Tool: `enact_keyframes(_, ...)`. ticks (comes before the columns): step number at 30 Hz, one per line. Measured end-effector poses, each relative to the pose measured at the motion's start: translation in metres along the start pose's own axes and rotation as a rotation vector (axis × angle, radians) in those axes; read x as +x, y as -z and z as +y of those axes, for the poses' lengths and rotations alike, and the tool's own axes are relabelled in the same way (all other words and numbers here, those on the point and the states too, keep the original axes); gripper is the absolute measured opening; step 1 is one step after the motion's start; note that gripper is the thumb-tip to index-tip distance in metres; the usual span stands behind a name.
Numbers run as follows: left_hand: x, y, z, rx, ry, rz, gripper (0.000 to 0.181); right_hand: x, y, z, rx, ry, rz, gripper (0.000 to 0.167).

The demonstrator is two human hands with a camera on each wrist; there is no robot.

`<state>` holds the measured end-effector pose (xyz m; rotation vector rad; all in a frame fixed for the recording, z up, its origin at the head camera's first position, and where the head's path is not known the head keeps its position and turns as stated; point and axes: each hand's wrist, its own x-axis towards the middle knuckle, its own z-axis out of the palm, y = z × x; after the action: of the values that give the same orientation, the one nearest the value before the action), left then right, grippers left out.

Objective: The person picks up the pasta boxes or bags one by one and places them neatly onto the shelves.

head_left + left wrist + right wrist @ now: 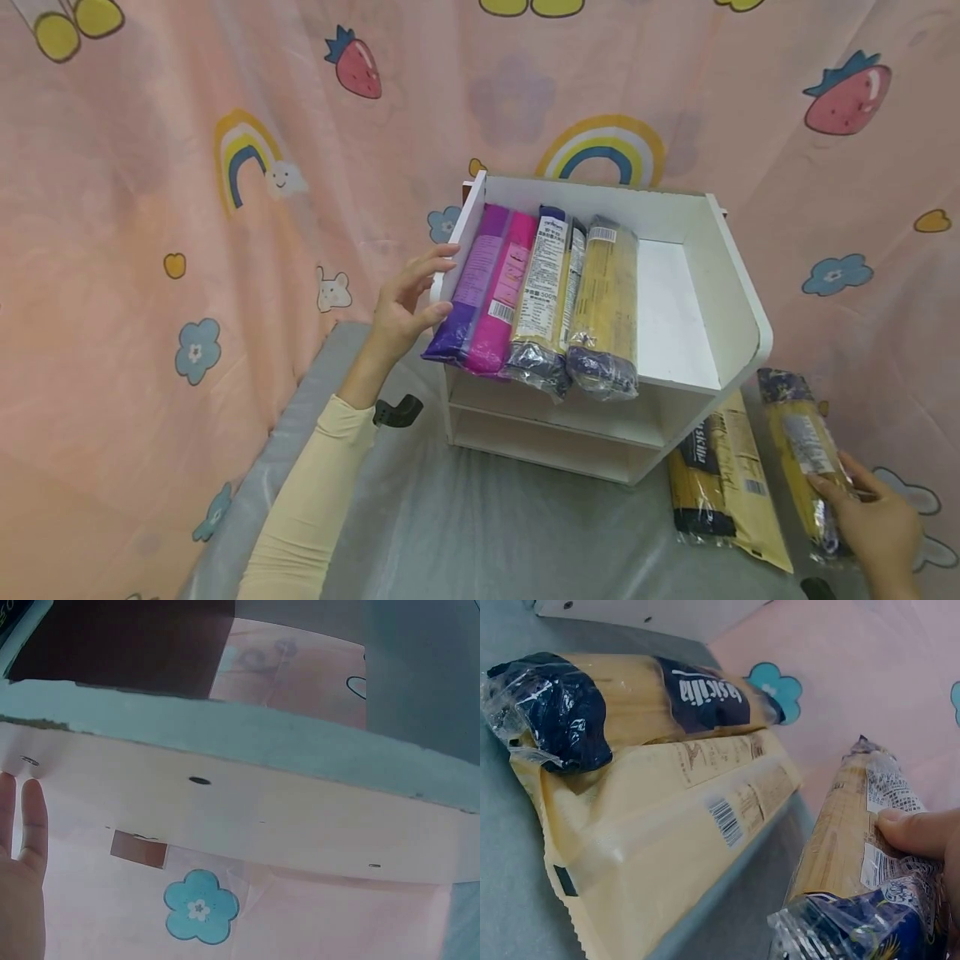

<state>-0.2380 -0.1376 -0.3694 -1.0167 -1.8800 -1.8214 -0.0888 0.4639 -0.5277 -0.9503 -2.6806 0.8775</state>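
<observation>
1. My right hand (879, 518) has its thumb and fingers clamped on a clear-wrapped spaghetti packet (802, 437), out to the right of the white shelf unit (723, 292). The film looks slick, so a light pinch could let it twist loose.
2. I cannot tell whether it is clear of the counter (487, 542); if it is raised, a slip would mean a drop.
3. Squeezing hard could snap the strands, as dry pasta is likely brittle.
4. Nearby, a dark-labelled pasta packet (634, 694) and a beige packet (667, 825) lie touching; a low sweep of my wrist could drag both.
5. My left hand (405, 304) is at the unit's left wall, thumb and fingers apart, holding no packet. An uneven push there could jolt the unit.
6. The pink-and-purple packet (487, 292), white-labelled packet (543, 283) and yellow pasta packet (603, 300) jut past the top compartment's front edge, so a bump could slide one off.
</observation>
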Motion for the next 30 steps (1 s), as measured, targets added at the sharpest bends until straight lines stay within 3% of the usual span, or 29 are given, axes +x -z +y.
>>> enact_keyframes(7,0.000,0.000,0.000,0.003,0.002,0.001,0.045,-0.001,0.010,-0.012,-0.006,-0.014,0.017,0.067)
enact_keyframes(16,0.000,0.000,0.001,0.001,0.014,-0.002,0.044,0.000,0.031,-0.035,0.110,-0.032,0.066,0.066)
enact_keyframes(23,0.000,-0.001,0.003,0.015,0.023,0.007,0.045,-0.004,0.061,-0.066,0.210,-0.101,-0.023,0.072)
enact_keyframes(30,0.000,-0.001,0.001,0.003,0.011,0.003,0.046,-0.012,0.077,-0.091,0.370,-0.125,-0.027,0.071)
